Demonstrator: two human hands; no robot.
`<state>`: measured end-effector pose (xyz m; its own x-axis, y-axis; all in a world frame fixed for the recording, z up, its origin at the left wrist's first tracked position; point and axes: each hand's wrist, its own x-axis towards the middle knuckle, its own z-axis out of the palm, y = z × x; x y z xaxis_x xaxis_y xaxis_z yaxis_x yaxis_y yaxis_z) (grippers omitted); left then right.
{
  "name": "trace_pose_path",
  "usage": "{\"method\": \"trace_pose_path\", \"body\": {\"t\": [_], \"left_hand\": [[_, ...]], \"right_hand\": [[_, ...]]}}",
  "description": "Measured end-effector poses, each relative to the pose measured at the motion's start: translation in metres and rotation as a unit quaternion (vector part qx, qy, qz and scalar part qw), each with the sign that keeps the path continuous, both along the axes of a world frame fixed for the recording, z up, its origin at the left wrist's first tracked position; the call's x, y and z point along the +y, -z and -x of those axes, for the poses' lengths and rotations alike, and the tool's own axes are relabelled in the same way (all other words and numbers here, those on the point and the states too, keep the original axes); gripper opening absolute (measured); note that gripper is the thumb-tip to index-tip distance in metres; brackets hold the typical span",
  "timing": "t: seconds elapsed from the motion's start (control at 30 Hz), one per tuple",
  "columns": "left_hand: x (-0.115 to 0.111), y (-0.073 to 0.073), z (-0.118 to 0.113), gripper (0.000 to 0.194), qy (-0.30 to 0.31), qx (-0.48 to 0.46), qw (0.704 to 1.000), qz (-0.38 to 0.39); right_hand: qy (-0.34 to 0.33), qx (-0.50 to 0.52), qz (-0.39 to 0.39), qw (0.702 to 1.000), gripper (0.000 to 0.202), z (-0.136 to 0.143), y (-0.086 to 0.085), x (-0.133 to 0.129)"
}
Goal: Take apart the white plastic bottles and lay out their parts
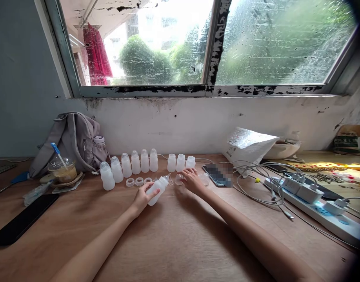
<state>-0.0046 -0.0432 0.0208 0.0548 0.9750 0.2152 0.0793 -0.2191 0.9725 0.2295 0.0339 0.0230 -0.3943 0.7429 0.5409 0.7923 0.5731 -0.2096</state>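
Note:
My left hand (143, 199) is wrapped round a frosted white baby bottle (156, 194), which leans to the right with a nipple and ring at its top. To the right of it, my right hand (193, 180) has its fingers curled on a clear bottle cap (178, 179) lying on the table. Another clear cap (204, 179) lies just beyond that hand. White collar rings (139, 181) and small clear nipples lie behind the held bottle. Several capped bottles (126, 165) stand in a row at the back left. Three open bottles (180, 162) stand behind my right hand.
A phone (214, 175) lies to the right, beside tangled cables (256, 186) and a power strip (318, 207). A white bag (250, 145) stands against the wall. At left are a backpack (77, 141), a drink cup (63, 170) and a black flat object (24, 219).

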Motion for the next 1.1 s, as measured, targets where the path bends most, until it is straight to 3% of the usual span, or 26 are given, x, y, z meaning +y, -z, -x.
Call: {"method": "trace_pose_path", "body": {"t": [0.07, 0.13, 0.23, 0.3, 0.37, 0.47, 0.87, 1.1], "left_hand": [[0.0, -0.003, 0.001, 0.037, -0.002, 0.009, 1.0, -0.001], [0.0, -0.004, 0.003, 0.038, -0.001, 0.019, 1.0, 0.001], [0.001, -0.005, 0.005, 0.039, 0.011, 0.031, 0.999, 0.004], [0.002, -0.004, 0.006, 0.04, 0.014, 0.038, 0.999, 0.004], [0.003, -0.003, 0.006, 0.041, 0.014, 0.045, 0.999, 0.004], [0.003, -0.001, 0.006, 0.042, 0.013, 0.052, 0.999, 0.006], [0.004, -0.001, 0.008, 0.043, 0.034, 0.063, 0.997, 0.004], [0.001, -0.002, 0.007, 0.043, 0.078, 0.069, 0.995, 0.014]], "right_hand": [[-0.001, 0.095, 0.017, 0.995, 0.023, 0.001, -0.009, 0.0], [-0.025, 0.225, 0.067, 0.972, 0.025, 0.002, -0.02, -0.002], [-0.081, 0.383, 0.187, 0.901, 0.035, 0.006, -0.034, -0.008], [-0.099, 0.425, 0.25, 0.864, 0.037, 0.01, -0.039, -0.013], [-0.103, 0.43, 0.291, 0.848, 0.037, 0.014, -0.041, -0.018], [-0.106, 0.407, 0.325, 0.847, 0.034, 0.021, -0.042, -0.023], [-0.132, 0.36, 0.341, 0.858, 0.031, 0.029, -0.039, -0.031], [-0.12, 0.38, 0.418, 0.817, 0.035, 0.029, -0.039, -0.031]]}}
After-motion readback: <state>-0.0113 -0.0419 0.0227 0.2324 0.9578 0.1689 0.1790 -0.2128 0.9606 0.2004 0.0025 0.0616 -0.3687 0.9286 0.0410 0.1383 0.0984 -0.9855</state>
